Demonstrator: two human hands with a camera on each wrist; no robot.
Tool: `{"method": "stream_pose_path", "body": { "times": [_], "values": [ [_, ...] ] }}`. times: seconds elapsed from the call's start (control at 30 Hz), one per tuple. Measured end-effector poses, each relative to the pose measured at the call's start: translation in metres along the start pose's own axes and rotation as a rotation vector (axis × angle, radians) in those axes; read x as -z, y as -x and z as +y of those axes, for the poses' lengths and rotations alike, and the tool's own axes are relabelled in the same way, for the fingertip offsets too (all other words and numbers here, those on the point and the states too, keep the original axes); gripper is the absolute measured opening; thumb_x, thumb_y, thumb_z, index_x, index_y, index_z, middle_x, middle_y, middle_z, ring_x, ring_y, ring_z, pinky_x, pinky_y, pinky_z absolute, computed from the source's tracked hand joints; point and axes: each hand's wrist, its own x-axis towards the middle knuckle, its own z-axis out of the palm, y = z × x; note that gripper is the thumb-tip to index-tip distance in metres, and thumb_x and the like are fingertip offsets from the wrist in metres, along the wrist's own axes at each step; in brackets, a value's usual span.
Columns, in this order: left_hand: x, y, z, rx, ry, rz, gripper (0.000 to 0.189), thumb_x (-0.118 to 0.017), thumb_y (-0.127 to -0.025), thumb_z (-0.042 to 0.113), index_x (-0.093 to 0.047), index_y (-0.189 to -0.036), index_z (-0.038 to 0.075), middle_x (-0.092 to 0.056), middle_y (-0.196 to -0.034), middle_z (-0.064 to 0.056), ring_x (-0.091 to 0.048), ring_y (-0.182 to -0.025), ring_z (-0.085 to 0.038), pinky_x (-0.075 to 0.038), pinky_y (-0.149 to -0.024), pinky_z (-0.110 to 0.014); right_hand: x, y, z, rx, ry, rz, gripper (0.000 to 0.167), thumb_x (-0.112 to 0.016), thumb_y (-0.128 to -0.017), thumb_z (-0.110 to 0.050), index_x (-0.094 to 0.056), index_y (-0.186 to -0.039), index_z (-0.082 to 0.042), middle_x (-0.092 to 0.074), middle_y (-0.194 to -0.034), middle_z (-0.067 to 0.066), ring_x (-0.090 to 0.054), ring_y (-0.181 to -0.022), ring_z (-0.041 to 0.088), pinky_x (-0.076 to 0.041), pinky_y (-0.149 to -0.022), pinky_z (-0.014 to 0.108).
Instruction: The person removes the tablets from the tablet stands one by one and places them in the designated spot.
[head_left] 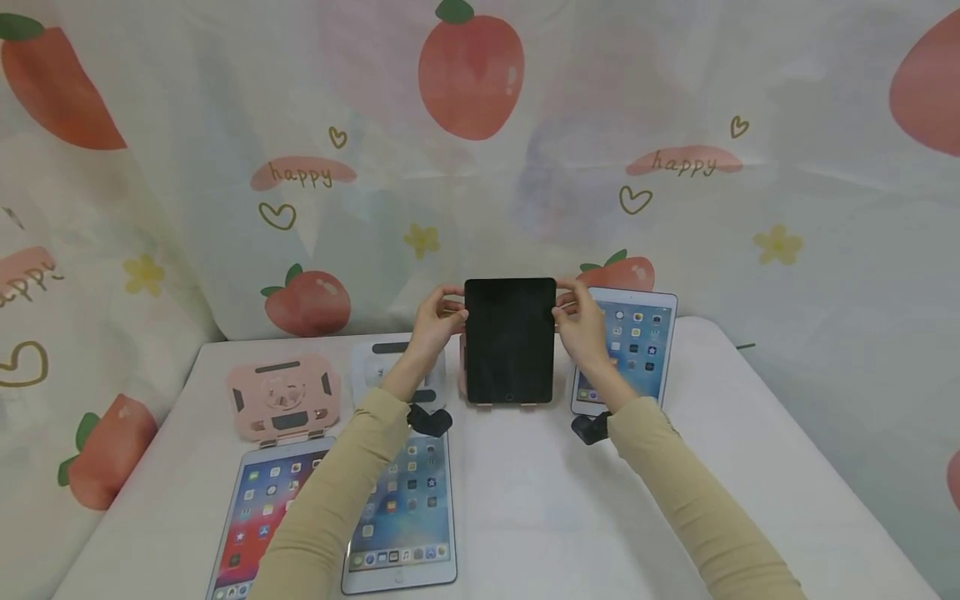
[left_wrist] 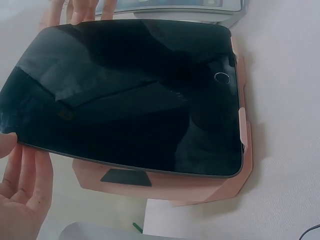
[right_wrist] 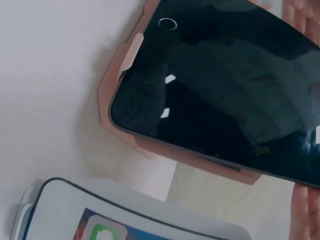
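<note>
A black tablet (head_left: 510, 342) with a dark screen stands upright, its home button at the bottom, on a pink tablet stand (left_wrist: 242, 127). Small lips of the stand hook over the tablet's lower edge in both wrist views. My left hand (head_left: 438, 321) pinches the upper left edge of the tablet, thumb in front and fingers toward the back. On the opposite edge, my right hand (head_left: 581, 325) pinches at about the same height. Most of the pink stand is hidden behind the tablet.
Right of it, a white tablet (head_left: 637, 342) with a lit screen leans on a light stand. Another pink stand (head_left: 283, 396) and a white stand (head_left: 367, 367) are at left. In front of them lie a red-screened tablet (head_left: 247, 517) and a blue-screened tablet (head_left: 401, 575) on the white table (head_left: 570, 533).
</note>
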Motion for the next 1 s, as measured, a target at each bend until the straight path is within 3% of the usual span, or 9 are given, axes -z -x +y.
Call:
{"method": "stream_pose_path", "body": {
  "times": [0.1, 0.33, 0.6, 0.83, 1.0],
  "values": [
    [0.000, 0.003, 0.001, -0.021, -0.006, -0.005, 0.032, -0.057, -0.090, -0.004, -0.056, -0.121, 0.006, -0.057, -0.093, -0.007, -0.057, -0.081, -0.011, -0.056, -0.074, -0.025, 0.002, 0.000, 0.001, -0.002, -0.038, -0.016, 0.039, -0.053, -0.093, 0.004, -0.051, -0.130, -0.008, -0.056, -0.102, 0.018, -0.056, -0.087, 0.026, -0.057, -0.068, 0.032],
    [0.001, 0.010, 0.002, -0.073, -0.025, -0.011, 0.032, -0.055, -0.091, -0.004, -0.056, -0.121, 0.006, -0.056, -0.089, -0.005, -0.056, -0.078, -0.011, -0.054, -0.073, -0.025, 0.005, 0.003, -0.002, 0.001, -0.084, -0.043, 0.039, -0.053, -0.093, 0.005, -0.050, -0.131, -0.005, -0.054, -0.103, 0.021, -0.056, -0.087, 0.028, -0.051, -0.061, 0.013],
    [-0.002, 0.017, 0.006, -0.128, -0.062, 0.011, 0.032, -0.056, -0.091, -0.005, -0.058, -0.120, 0.008, -0.059, -0.093, -0.010, -0.058, -0.081, -0.014, -0.055, -0.074, -0.026, 0.016, 0.022, -0.035, 0.041, -0.126, -0.019, 0.040, -0.051, -0.089, 0.014, -0.048, -0.128, 0.006, -0.052, -0.101, 0.028, -0.055, -0.083, 0.030, -0.058, -0.071, 0.046],
    [-0.005, 0.028, 0.015, -0.146, -0.082, 0.023, 0.032, -0.056, -0.091, -0.004, -0.058, -0.120, 0.011, -0.062, -0.100, -0.014, -0.057, -0.086, -0.017, -0.054, -0.076, -0.026, 0.022, 0.030, -0.043, 0.059, -0.160, 0.004, 0.040, -0.052, -0.088, 0.015, -0.049, -0.126, 0.007, -0.053, -0.100, 0.027, -0.055, -0.084, 0.031, -0.057, -0.065, 0.024],
    [-0.005, 0.033, 0.020, -0.158, -0.083, 0.026, 0.032, -0.057, -0.090, -0.004, -0.058, -0.119, 0.011, -0.062, -0.099, -0.013, -0.058, -0.087, -0.017, -0.053, -0.075, -0.025, 0.027, 0.033, -0.047, 0.059, -0.170, 0.005, 0.039, -0.054, -0.087, 0.015, -0.050, -0.126, 0.006, -0.054, -0.100, 0.025, -0.055, -0.081, 0.024, -0.056, -0.064, 0.021]
  ]
}}
